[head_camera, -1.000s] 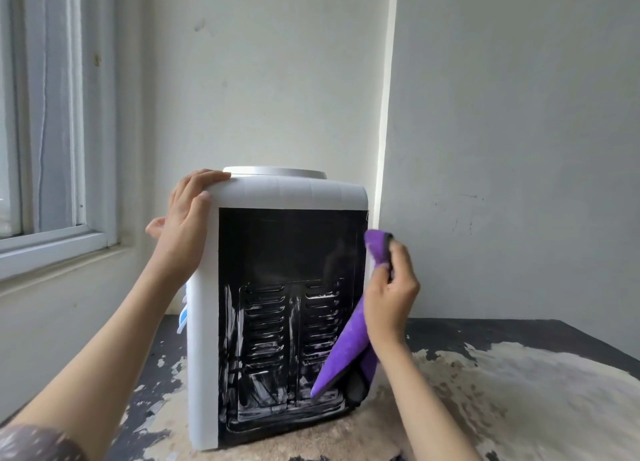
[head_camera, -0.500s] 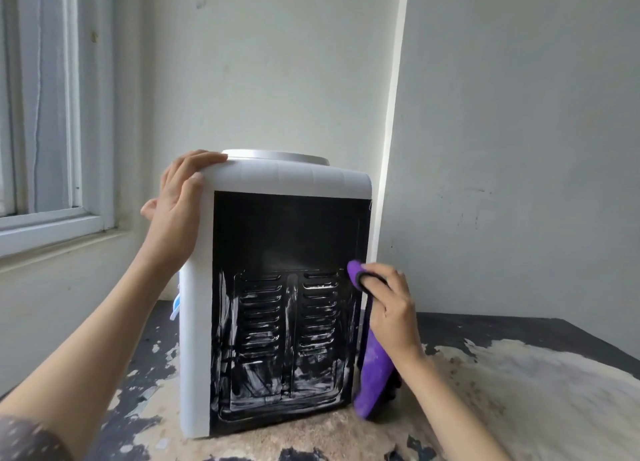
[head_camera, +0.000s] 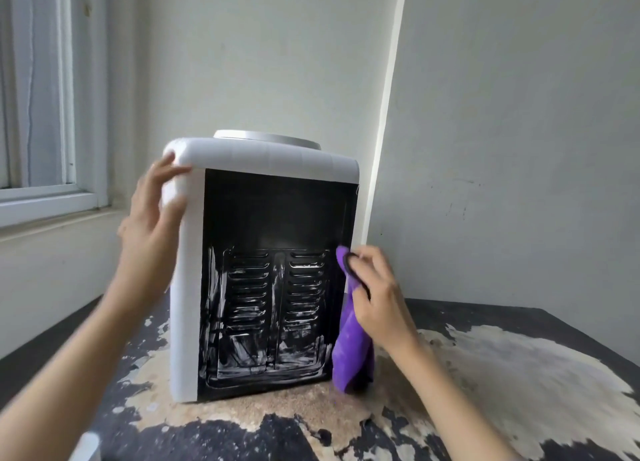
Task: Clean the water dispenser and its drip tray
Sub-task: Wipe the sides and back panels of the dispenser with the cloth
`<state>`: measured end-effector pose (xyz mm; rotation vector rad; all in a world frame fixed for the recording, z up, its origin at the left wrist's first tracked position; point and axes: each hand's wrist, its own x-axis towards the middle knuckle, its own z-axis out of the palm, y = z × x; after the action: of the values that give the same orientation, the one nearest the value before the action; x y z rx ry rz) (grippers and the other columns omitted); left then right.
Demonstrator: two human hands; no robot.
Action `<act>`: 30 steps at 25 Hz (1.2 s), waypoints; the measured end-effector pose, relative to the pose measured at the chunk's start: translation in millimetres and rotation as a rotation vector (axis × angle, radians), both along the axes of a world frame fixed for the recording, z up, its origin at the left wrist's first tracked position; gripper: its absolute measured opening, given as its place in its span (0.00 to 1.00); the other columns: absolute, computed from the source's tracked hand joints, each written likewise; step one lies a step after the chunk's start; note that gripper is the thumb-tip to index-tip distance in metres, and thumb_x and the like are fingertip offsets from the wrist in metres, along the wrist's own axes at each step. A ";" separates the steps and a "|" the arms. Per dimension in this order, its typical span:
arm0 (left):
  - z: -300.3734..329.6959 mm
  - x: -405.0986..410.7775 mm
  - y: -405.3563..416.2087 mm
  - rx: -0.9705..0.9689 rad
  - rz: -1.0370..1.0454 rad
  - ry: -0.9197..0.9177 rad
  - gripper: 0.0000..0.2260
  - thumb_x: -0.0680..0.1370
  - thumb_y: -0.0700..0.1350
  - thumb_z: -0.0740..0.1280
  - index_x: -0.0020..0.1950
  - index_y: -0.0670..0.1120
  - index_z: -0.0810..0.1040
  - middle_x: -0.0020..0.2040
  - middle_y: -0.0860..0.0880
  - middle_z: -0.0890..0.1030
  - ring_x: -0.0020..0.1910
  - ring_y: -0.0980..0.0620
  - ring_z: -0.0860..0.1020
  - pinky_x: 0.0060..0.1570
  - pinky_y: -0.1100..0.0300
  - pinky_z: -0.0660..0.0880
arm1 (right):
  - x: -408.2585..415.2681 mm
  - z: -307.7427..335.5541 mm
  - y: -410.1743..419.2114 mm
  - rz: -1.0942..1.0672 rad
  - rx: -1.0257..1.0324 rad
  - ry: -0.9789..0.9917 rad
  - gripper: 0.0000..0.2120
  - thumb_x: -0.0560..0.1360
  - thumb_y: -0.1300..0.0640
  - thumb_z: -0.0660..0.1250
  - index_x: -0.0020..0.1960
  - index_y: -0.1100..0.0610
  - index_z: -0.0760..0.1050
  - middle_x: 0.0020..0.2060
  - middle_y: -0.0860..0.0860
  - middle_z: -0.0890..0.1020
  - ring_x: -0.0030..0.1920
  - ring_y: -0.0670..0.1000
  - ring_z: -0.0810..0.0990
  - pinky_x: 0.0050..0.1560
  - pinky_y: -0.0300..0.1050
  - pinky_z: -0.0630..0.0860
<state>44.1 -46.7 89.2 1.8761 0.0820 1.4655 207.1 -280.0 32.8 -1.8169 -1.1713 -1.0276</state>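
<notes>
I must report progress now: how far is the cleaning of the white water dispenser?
Done: nothing looks finished. In hand: the right hand presses a purple cloth on the white water dispenser's black vented back panel; the left hand steadies its corner. Left: white smears on the panel; the drip tray is not visible.

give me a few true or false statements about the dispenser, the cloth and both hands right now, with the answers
1. The right hand grips a purple cloth at the right edge of the black back panel. True.
2. The water dispenser lies on its side on the table. False: it stands upright.
3. The left hand is at the dispenser's upper left corner, holding no cloth. True.
4. The cloth is spread flat on top of the dispenser. False: it hangs down from the right hand beside the panel.
5. White streaks cover the lower, vented part of the panel. True.
</notes>
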 end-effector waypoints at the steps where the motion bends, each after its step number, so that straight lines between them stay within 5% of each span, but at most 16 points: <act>1: -24.5 -3.0 -12.7 -0.012 0.013 -0.023 0.18 0.75 0.58 0.53 0.64 0.62 0.67 0.73 0.62 0.61 0.74 0.57 0.59 0.69 0.34 0.55 | -3.0 21.7 7.1 -0.042 0.044 -0.033 0.18 0.70 0.73 0.56 0.57 0.67 0.75 0.53 0.57 0.73 0.53 0.51 0.71 0.57 0.29 0.65; 6: -116.2 -1.3 -44.8 0.057 0.046 0.055 0.22 0.74 0.56 0.53 0.68 0.66 0.57 0.73 0.70 0.54 0.75 0.62 0.50 0.70 0.49 0.48 | -0.9 63.7 22.0 -0.172 0.056 -0.033 0.22 0.70 0.75 0.58 0.61 0.65 0.75 0.58 0.59 0.72 0.55 0.59 0.73 0.50 0.43 0.71; 9: -142.1 3.6 -36.7 0.084 0.067 0.151 0.23 0.75 0.55 0.52 0.69 0.67 0.52 0.75 0.69 0.52 0.76 0.61 0.48 0.70 0.49 0.48 | -3.3 53.8 16.7 -0.249 -0.065 -0.083 0.21 0.71 0.74 0.58 0.61 0.62 0.74 0.59 0.58 0.71 0.55 0.60 0.73 0.40 0.52 0.77; 12: -159.3 6.6 -27.9 0.098 0.119 0.254 0.23 0.75 0.56 0.51 0.70 0.67 0.51 0.75 0.68 0.49 0.76 0.60 0.45 0.71 0.46 0.43 | -0.1 26.4 11.7 -0.324 -0.127 -0.118 0.19 0.70 0.74 0.62 0.58 0.61 0.76 0.58 0.57 0.72 0.51 0.60 0.74 0.31 0.52 0.78; 16: -160.8 9.9 -23.1 0.132 0.170 0.296 0.22 0.76 0.55 0.51 0.71 0.59 0.55 0.75 0.69 0.47 0.76 0.59 0.45 0.70 0.56 0.36 | -4.2 -38.5 8.1 -0.356 -0.195 -0.083 0.17 0.67 0.75 0.67 0.52 0.62 0.79 0.53 0.57 0.75 0.45 0.58 0.77 0.27 0.49 0.79; 23: -164.9 7.5 -18.7 0.135 0.174 0.277 0.22 0.75 0.53 0.52 0.70 0.56 0.60 0.75 0.65 0.52 0.76 0.61 0.46 0.70 0.59 0.37 | -10.5 -87.8 -7.4 -0.240 -0.305 0.180 0.17 0.73 0.74 0.60 0.55 0.61 0.80 0.54 0.48 0.75 0.45 0.46 0.77 0.44 0.34 0.75; 27: -164.9 8.5 -17.7 0.143 0.165 0.235 0.21 0.75 0.52 0.53 0.69 0.56 0.60 0.76 0.63 0.54 0.76 0.60 0.48 0.70 0.61 0.39 | 2.5 -44.8 7.1 -0.179 0.113 -0.009 0.16 0.77 0.67 0.55 0.61 0.69 0.73 0.60 0.55 0.72 0.59 0.53 0.72 0.65 0.31 0.63; 30: -162.6 6.9 -17.6 0.133 0.130 0.234 0.21 0.76 0.52 0.53 0.70 0.59 0.59 0.75 0.69 0.51 0.76 0.61 0.47 0.70 0.61 0.38 | 20.0 -26.2 23.7 -0.300 0.031 -0.225 0.17 0.73 0.73 0.59 0.62 0.68 0.69 0.63 0.58 0.65 0.57 0.57 0.68 0.61 0.44 0.69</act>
<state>51.0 -64.3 -73.4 2.1812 0.2263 1.3577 227.2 -256.3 6.6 -1.9286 -1.0204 -1.4449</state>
